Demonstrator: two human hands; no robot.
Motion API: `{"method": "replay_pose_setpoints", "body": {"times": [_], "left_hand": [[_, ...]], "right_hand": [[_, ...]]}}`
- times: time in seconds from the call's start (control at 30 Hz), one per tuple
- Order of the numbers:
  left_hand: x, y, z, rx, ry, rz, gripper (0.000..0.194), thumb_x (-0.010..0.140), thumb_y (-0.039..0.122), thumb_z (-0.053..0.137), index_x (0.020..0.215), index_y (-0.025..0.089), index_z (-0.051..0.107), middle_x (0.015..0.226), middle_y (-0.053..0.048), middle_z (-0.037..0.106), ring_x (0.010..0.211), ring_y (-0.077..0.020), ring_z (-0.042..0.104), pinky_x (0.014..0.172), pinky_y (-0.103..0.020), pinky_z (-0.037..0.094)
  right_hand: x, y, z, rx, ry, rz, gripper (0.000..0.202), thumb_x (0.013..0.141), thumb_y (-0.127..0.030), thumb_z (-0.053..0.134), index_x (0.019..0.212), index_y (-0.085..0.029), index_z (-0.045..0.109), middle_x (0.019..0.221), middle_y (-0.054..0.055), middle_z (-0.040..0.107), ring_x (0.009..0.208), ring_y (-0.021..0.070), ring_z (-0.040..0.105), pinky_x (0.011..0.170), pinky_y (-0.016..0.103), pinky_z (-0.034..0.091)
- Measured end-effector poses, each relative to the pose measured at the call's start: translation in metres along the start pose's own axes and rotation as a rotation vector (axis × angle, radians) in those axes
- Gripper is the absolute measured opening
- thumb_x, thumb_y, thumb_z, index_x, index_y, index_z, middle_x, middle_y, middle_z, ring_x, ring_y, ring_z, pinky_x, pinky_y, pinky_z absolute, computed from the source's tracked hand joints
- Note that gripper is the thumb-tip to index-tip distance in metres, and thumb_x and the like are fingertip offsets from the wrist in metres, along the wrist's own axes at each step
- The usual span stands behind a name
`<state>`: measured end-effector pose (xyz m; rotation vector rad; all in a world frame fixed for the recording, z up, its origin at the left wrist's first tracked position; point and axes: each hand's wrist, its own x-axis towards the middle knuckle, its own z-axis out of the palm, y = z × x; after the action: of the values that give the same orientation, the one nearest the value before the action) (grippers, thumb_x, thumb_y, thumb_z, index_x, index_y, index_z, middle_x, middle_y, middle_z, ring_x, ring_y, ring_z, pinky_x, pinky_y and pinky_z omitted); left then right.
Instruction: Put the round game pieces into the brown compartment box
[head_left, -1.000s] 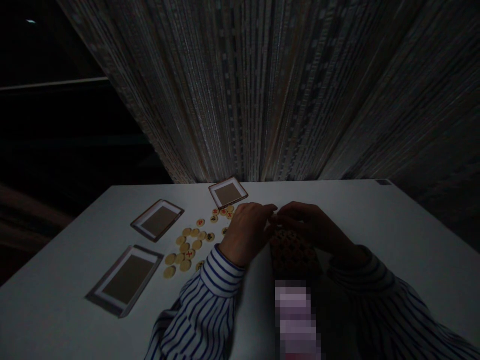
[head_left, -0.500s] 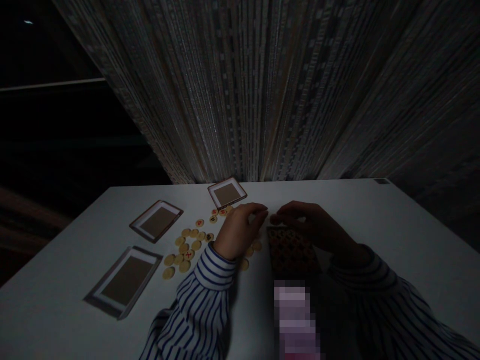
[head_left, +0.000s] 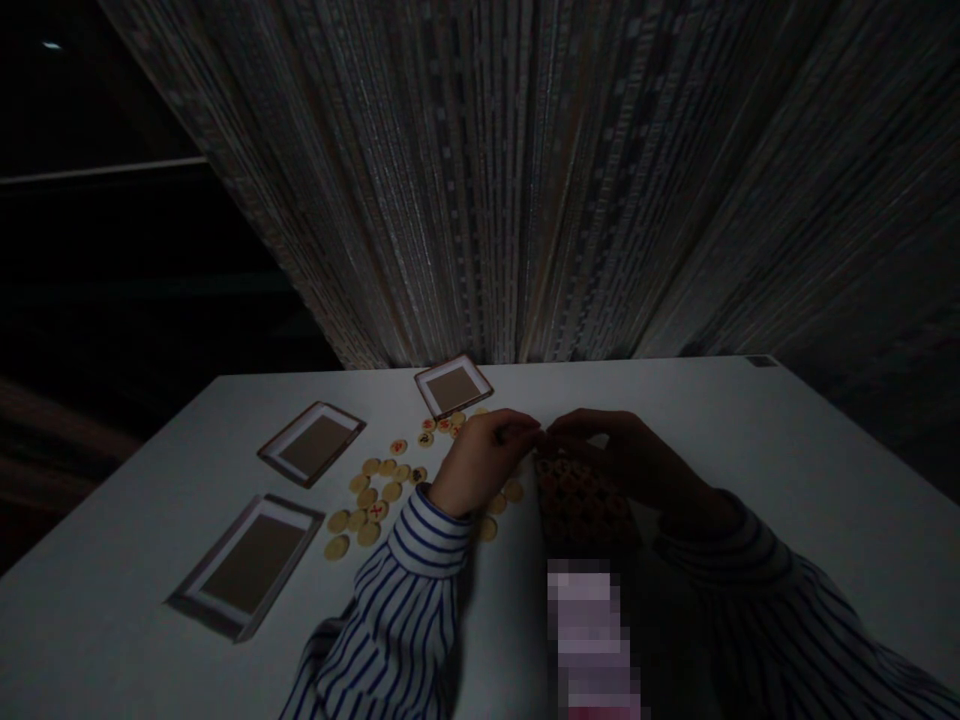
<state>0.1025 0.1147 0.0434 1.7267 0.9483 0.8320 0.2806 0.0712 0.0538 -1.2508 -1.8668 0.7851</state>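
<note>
Over the far left corner of a dark box (head_left: 585, 512), my left hand (head_left: 484, 452) and my right hand (head_left: 634, 455) meet at the fingertips. Both hands are closed in a pinch; what they hold, if anything, is too dark to make out. Round xiangqi pieces sit in rows inside the box, several with characters showing in its far row (head_left: 564, 467). Loose pale wooden xiangqi pieces (head_left: 367, 498) lie to the left of my left hand, some with red or black characters. A few more pieces (head_left: 489, 528) are beside my left wrist, partly covered by it.
Three shallow trays or lids with brown centres lie on the white table (head_left: 787, 480): a near left one (head_left: 251, 560), a middle one (head_left: 315, 443) and a far one (head_left: 454, 386). A strand curtain (head_left: 480, 200) hangs behind the table. A blurred pinkish patch (head_left: 592, 640) is at the front.
My right hand has moved slightly left and my left hand slightly right, so the gap between their fingertips has closed. The box and the loose pieces to the left stay put.
</note>
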Motion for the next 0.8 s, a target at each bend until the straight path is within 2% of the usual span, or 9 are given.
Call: {"method": "replay_pose_setpoints", "body": {"times": [0.33, 0.57, 0.8], "left_hand": [[0.0007, 0.0031, 0.0009, -0.058, 0.011, -0.049, 0.013, 0.072, 0.021, 0.064, 0.080, 0.012, 0.065, 0.073, -0.005, 0.070, 0.066, -0.0140, 0.064, 0.061, -0.025, 0.049], [-0.0002, 0.0036, 0.0007, -0.227, 0.017, -0.062, 0.016, 0.073, 0.025, 0.064, 0.082, 0.013, 0.061, 0.075, -0.006, 0.071, 0.071, -0.0160, 0.066, 0.066, -0.027, 0.051], [-0.0006, 0.0042, -0.0005, -0.255, 0.068, -0.065, 0.020, 0.070, 0.027, 0.067, 0.083, 0.013, 0.062, 0.076, -0.005, 0.071, 0.072, -0.0152, 0.066, 0.066, -0.026, 0.050]], "right_hand": [[-0.0009, -0.0007, -0.0001, -0.019, 0.002, -0.020, 0.020, 0.081, -0.035, 0.055, 0.088, -0.020, 0.066, 0.084, 0.003, 0.069, 0.078, 0.0154, 0.062, 0.070, 0.028, 0.049], [-0.0001, 0.0039, -0.0018, -0.075, 0.037, -0.023, 0.020, 0.083, -0.034, 0.052, 0.089, -0.020, 0.064, 0.083, 0.003, 0.068, 0.074, 0.0150, 0.061, 0.066, 0.027, 0.048], [0.0009, 0.0009, 0.0007, -0.053, 0.039, -0.022, 0.022, 0.083, -0.038, 0.052, 0.086, -0.019, 0.064, 0.083, 0.003, 0.068, 0.075, 0.0149, 0.061, 0.067, 0.027, 0.048]]}}
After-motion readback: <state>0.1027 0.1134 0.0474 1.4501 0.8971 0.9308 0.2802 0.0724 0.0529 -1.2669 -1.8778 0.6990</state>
